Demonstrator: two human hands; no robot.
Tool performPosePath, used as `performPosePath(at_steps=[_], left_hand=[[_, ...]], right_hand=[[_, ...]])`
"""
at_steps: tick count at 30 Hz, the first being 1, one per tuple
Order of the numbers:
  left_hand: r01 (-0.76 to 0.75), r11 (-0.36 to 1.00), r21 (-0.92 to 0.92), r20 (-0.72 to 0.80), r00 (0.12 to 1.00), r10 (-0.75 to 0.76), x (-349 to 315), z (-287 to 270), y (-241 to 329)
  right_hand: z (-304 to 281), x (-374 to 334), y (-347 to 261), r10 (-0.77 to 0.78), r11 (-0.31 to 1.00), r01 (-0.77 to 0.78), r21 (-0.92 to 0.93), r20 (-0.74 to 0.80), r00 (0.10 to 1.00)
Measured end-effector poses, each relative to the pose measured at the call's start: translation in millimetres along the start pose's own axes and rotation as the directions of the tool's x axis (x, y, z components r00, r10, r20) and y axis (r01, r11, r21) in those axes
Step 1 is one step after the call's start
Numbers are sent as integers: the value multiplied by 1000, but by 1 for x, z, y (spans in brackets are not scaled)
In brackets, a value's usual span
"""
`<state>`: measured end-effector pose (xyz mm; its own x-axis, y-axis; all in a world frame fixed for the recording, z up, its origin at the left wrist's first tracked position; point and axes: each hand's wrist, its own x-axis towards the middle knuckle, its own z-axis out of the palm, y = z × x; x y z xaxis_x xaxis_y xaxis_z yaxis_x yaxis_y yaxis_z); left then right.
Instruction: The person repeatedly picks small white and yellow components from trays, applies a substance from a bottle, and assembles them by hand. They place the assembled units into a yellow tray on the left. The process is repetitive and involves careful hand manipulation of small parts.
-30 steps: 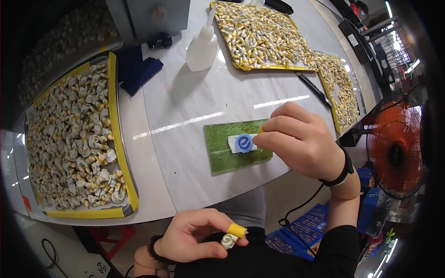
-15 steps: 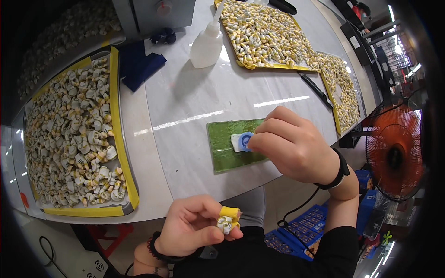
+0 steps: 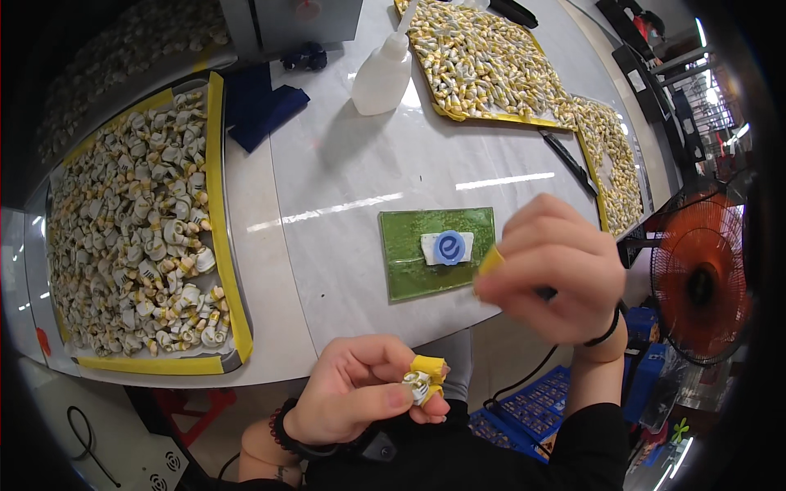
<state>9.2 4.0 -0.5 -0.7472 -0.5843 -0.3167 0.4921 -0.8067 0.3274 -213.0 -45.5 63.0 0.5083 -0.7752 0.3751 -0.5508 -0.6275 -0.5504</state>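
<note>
My left hand (image 3: 352, 393) pinches a small yellow and white molded figure part (image 3: 426, 380) between thumb and fingers, above my lap. My right hand (image 3: 561, 274) is closed, smeared by motion, just right of a green slab (image 3: 405, 278). At its fingertips shows a small yellow piece (image 3: 492, 260), too blurred to tell its kind. On the slab lies a white pad (image 3: 430, 248), and on it sits a round blue cap-like dish (image 3: 450, 247) with a dark swirl in it.
To the left stands a yellow-edged tray (image 3: 214, 204) full of white figure parts. Two more trays of small yellow-white parts (image 3: 483, 65) fill the far right, beside a black knife-like tool (image 3: 569, 164). A squeeze bottle (image 3: 382, 78), blue cloth (image 3: 270, 119) and orange fan (image 3: 700, 278) are around.
My right hand has drawn back from the blue dish to the right, and the small yellow piece now shows at its fingertips. My left hand keeps its hold on the figure part.
</note>
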Motion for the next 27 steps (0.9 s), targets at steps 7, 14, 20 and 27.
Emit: performPosePath(at_steps=[7, 14, 20, 27], left_hand=[[50, 993, -111, 187, 982, -29, 5, -13, -9], [103, 990, -100, 196, 977, -82, 6, -12, -8], [135, 985, -109, 195, 974, -112, 9, -7, -5], [167, 979, -117, 221, 965, -138, 10, -9, -1]], right_hand=[[13, -2, -16, -174, 965, 189, 180, -96, 980], [18, 2, -12, -301, 931, 304, 204, -45, 953], [17, 3, -9, -332, 920, 324, 220, 1, 943], [20, -2, -10, -322, 921, 322, 221, -35, 946]])
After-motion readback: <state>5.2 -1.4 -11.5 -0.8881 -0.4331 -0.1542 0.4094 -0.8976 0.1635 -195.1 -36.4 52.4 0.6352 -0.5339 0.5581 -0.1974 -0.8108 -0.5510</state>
